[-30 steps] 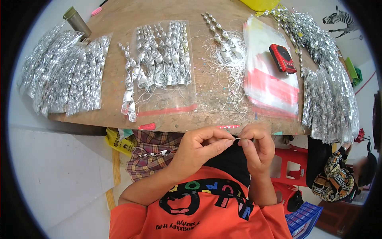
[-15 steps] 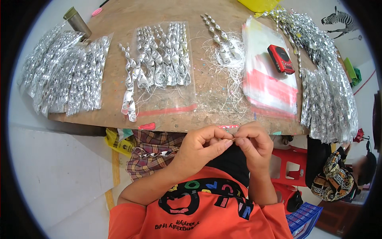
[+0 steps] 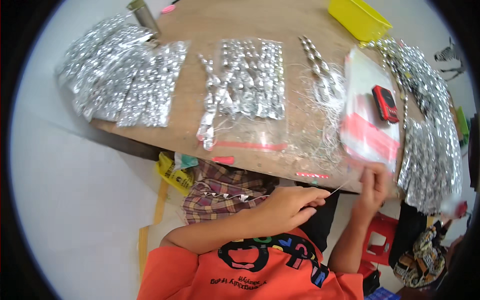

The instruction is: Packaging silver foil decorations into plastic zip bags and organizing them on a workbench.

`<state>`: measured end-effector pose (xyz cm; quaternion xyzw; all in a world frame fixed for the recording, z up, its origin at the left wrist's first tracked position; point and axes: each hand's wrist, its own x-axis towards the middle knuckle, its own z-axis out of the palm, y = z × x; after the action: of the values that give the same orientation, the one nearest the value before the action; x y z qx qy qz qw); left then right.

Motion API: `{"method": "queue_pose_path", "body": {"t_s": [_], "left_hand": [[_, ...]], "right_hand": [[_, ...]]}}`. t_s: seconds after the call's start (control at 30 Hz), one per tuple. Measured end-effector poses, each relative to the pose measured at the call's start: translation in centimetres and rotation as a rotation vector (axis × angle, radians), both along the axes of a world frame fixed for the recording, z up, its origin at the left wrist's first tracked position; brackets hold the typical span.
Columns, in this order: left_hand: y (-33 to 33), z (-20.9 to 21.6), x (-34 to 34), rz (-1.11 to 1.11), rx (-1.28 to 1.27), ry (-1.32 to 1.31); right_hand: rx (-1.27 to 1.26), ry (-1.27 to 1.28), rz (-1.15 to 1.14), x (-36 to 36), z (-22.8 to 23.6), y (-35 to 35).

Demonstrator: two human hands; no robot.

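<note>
Left fingers: closed in a pinch near the tips, the rest curled in; the left hand (image 3: pixel 292 206) has hold of a white cord (image 3: pixel 340 188) just off the front edge of the desk (image 3: pixel 305 140).
Right fingers: curled together and blurred; the right hand (image 3: pixel 375 189) seems to pinch the cord's far end, though the contact itself is too smeared to see.
Cord: a short, straight length between the two hands, slanting up to the right; another thin stretch runs from behind the left hand toward the silver twist.
Twist (image 3: pixel 225 196): lying on the plaid cloth (image 3: pixel 200 214), left of the left hand, apparently joined to the cord.
Cord pile (image 3: pixel 327 125): loose on the desk beyond the hands, with more twists at its top; a supply remains to be used, by the look of it.
Clear bag (image 3: pixel 247 136): flat on the desk, a row of twists over its upper part, a few lying loose along its left side; seemingly part-done.
Bag stack (image 3: pixel 364 102): right of the cord pile, a red device (image 3: pixel 385 104) on top; these look unfilled.
Left packs (image 3: pixel 150 95): heaped at the desk's left end, apparently finished.
Right heap (image 3: pixel 430 165): silver pieces along the right edge; whether finished, one cannot tell.
</note>
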<state>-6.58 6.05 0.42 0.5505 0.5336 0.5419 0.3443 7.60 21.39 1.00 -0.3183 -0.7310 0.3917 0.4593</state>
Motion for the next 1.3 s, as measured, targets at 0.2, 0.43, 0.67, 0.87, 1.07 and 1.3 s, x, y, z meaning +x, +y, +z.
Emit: {"method": "queue_pose_path", "body": {"t_s": [0.2, 0.43, 0.67, 0.87, 1.07, 1.3], "left_hand": [[-0.2, -1.5, -0.6, 0.042, 0.006, 0.290], [-1.1, -1.9, 0.3, -0.021, 0.037, 0.187], [-4.5, 5.5, -4.2, 0.092, 0.041, 0.694], [-1.8, 7.9, -9.8, 0.239, 0.314, 1.162], [0.6, 3.6, -15.3, 0.118, 0.253, 1.221], [-2.3, -0.3, -17.7, 0.093, 0.122, 1.165]], "right_hand": [[-0.038, 0.143, 0.087, 1.1, 0.9, -1.3], [0.001, 0.223, 0.080, 2.7, 1.6, -0.3], [-0.194, 0.154, 0.246, 2.6, 1.1, -1.4], [-0.210, 0.007, 0.425, 1.6, 0.7, -2.7], [-0.256, -0.037, 0.429, 2.0, 0.2, -3.0], [-0.365, -0.070, 0.427, 1.3, -0.6, -2.6]]}}
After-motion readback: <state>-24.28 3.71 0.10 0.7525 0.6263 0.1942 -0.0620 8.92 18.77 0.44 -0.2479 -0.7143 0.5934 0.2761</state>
